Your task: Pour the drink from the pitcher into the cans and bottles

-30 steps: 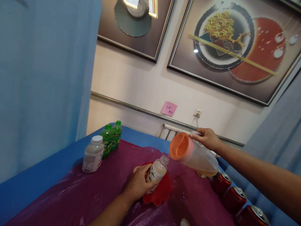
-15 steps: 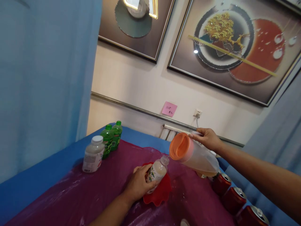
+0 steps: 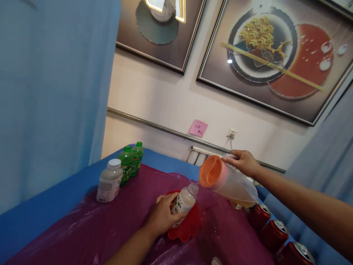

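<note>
Wrapped round a small clear bottle (image 3: pixel 185 201) with a leaf-patterned label, my left hand (image 3: pixel 162 217) keeps it tilted to the right. Pale liquid shows inside, and its mouth is uncapped. Beneath lies a red scalloped dish (image 3: pixel 187 230). My right hand (image 3: pixel 244 162) grips the handle of a translucent pitcher (image 3: pixel 234 187) with an orange lid (image 3: pixel 211 171). The pitcher is tipped left, its lid close beside the bottle's mouth, with brownish liquid lying low in its body. A thin trace of liquid seems to show between lid and bottle mouth.
At the left stand a white-capped jar (image 3: pixel 109 182) and two green bottles (image 3: pixel 126 163). Several red cans (image 3: pixel 275 233) line the right edge. Purple plastic sheeting (image 3: pixel 124 224) covers the blue table (image 3: pixel 157 158). Near the front edge is a small pale round object (image 3: pixel 216 261).
Both hands, the bottle and the pitcher stay almost where they were. The pitcher has shifted very slightly; some droplets now show on the purple sheet.
</note>
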Tool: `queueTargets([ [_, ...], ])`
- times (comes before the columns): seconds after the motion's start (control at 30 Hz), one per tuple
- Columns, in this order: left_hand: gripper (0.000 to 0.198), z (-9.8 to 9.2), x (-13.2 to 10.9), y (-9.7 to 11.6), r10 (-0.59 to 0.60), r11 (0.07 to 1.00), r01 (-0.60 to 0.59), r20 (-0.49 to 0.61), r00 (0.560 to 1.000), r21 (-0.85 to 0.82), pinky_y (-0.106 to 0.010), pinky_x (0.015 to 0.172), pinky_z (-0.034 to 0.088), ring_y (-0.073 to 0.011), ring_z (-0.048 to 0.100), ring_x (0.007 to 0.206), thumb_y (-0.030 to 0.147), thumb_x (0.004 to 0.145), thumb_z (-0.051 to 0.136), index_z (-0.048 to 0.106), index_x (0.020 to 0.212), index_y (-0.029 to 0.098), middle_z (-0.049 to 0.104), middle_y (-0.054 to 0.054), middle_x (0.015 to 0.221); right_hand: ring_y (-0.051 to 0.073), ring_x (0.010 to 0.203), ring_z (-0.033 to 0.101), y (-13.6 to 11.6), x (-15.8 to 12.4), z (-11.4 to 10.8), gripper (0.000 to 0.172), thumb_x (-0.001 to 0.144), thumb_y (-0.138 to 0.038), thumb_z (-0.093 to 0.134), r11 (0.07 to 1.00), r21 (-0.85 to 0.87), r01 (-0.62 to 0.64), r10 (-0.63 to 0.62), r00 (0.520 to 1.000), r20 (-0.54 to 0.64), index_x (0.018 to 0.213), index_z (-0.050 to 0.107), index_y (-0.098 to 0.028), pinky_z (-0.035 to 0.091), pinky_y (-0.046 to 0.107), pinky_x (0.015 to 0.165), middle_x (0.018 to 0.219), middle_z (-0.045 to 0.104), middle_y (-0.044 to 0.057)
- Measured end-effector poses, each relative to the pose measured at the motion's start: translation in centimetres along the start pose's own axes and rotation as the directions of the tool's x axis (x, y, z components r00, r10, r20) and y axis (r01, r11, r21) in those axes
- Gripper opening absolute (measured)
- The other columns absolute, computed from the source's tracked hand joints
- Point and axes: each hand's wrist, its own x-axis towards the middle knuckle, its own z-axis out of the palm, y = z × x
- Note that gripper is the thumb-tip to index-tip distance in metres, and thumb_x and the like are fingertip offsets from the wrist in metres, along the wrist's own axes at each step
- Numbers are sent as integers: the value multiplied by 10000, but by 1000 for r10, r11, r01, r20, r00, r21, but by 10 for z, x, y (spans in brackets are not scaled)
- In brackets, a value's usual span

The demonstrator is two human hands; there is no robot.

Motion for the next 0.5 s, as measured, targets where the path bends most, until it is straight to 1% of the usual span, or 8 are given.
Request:
queueTargets([
  [0.17, 683, 0, 0, 0, -16, 1000, 16, 11, 1000, 1, -418, 1069, 392, -326, 599, 1178, 282, 630, 822, 669, 1290, 199, 720, -89, 1273, 97, 516, 287, -1, 0, 0, 673, 668, -835, 659, 1000, 3, -6, 6, 1000, 5, 568, 385, -229, 212, 254, 480, 533, 295, -68],
  [0.33, 671, 0, 0, 0, -7, 1000, 7, 9, 1000, 4, -420, 1055, 407, -323, 606, 1165, 302, 640, 821, 668, 1289, 221, 725, -83, 1260, 97, 517, 291, -1, -1, -1, 662, 684, -817, 668, 1000, 6, -5, 5, 1000, 15, 576, 381, -229, 219, 254, 483, 537, 300, -70],
  [0.5, 667, 0, 0, 0, 4, 1000, -4, 11, 1000, 10, -423, 1088, 382, -313, 619, 1160, 291, 641, 819, 665, 1287, 234, 727, -76, 1258, 101, 523, 297, 0, 0, -1, 658, 683, -820, 663, 1000, 4, -4, 4, 1000, 9, 579, 391, -229, 224, 254, 483, 540, 305, -69],
])
